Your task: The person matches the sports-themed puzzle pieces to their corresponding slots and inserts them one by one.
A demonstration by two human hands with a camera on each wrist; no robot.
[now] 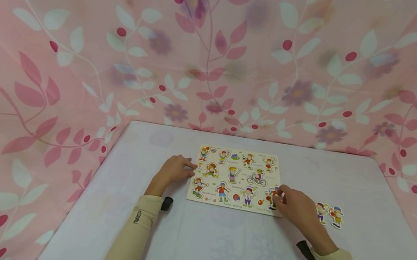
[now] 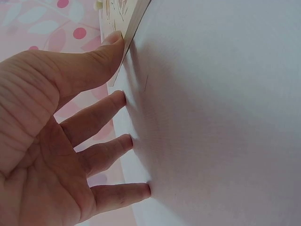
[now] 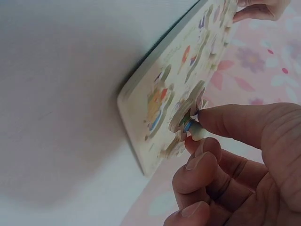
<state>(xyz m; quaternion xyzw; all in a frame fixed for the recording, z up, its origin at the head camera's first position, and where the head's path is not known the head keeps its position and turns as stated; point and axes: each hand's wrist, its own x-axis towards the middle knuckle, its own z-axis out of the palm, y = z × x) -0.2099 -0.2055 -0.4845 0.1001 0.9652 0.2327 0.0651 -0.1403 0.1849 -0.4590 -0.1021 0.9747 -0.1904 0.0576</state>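
A person sits at a white table backed by pink leaf-print cloth. A wooden peg puzzle board of sports figures lies flat at the table's middle, most slots filled.

The left hand rests at the board's nine o'clock edge. Its fingers are straight and spread; the wrist view shows the thumb pressed against the board's side and the other fingertips on the table. It grips nothing and seems only to steady the board.

The right hand is at the board's four o'clock corner. Thumb and forefinger pinch the small peg of one cut-out piece; the other fingers curl beneath. The piece hangs tilted just over the corner slot, one edge near the board, not yet lying flat.

Two more loose pieces lie on the table at three o'clock from the right hand, just beside it.

This looks like the seating step: a figure held over its hollow. The next move, I judge, calls for turning the piece until its outline matches the cut-out, then lowering it level so it drops in, with the left hand holding the board against sliding.
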